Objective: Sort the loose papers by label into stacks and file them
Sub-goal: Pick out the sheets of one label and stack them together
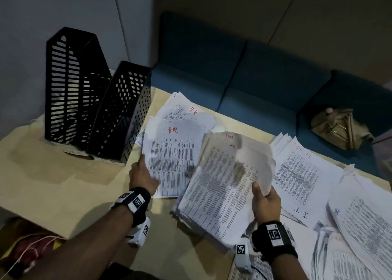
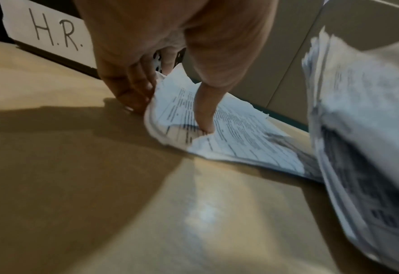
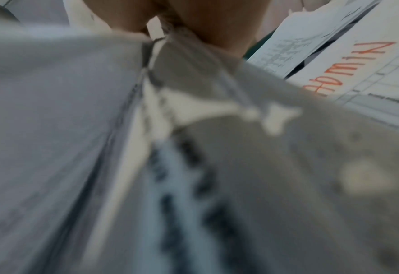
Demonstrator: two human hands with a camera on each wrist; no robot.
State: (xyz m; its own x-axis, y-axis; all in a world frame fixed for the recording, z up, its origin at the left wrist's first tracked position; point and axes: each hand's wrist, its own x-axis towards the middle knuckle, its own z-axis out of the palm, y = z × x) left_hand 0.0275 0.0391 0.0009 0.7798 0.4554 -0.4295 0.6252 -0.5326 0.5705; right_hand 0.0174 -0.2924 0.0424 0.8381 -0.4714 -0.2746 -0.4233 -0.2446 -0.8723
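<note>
The left hand pinches the white printed HR stack; the right hand grips a lifted paper bundle. Risk: loose sheets slipping out and mixing labels.

Bare forearms; black wristbands carrying white cameras with square-coded tags.

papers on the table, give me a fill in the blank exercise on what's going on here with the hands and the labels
1. The sheet under the left hand carries the red label ____.
2. The right hand grips a thick bundle of papers with its ____ on top.
3. The white tag on the black file holder reads ____.
4. The brown bag lies on the ____ sofa.

Missing words: HR; thumb; H.R.; blue
</note>
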